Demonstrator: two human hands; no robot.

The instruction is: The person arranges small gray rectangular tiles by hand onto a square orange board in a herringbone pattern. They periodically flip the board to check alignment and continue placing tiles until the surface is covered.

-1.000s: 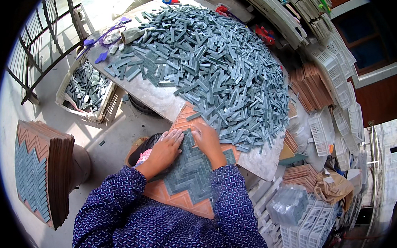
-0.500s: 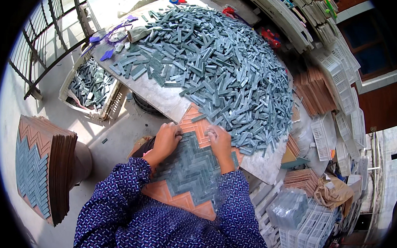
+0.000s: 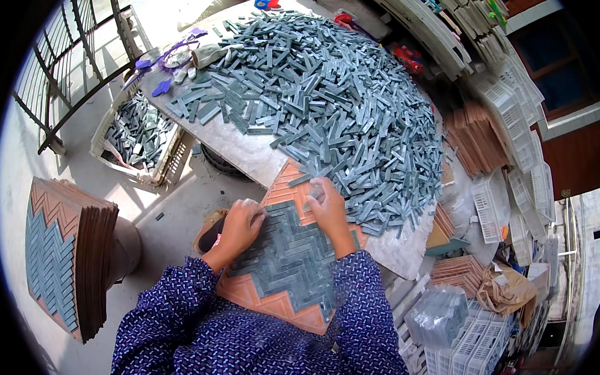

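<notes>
An orange zigzag mould tray (image 3: pixel 272 300) lies tilted from my lap onto the table edge, partly filled with grey-green tile strips in a herringbone pattern (image 3: pixel 284 254). My left hand (image 3: pixel 239 226) rests on the tray's left edge, fingers curled onto the strips. My right hand (image 3: pixel 327 206) sits at the tray's upper right, pinching a small grey strip beside the heap. A large pile of loose grey-green tile strips (image 3: pixel 325 100) covers the table beyond.
A stack of filled mould trays (image 3: pixel 66 257) stands at the left. A white crate of strips (image 3: pixel 136 138) sits on the floor by a metal railing (image 3: pixel 69 60). White plastic baskets (image 3: pixel 468 346) and stacked orange trays (image 3: pixel 475 139) crowd the right.
Both hands have stayed on the tray's upper part; my right hand shifted slightly up toward the heap, and the view has tipped a little.
</notes>
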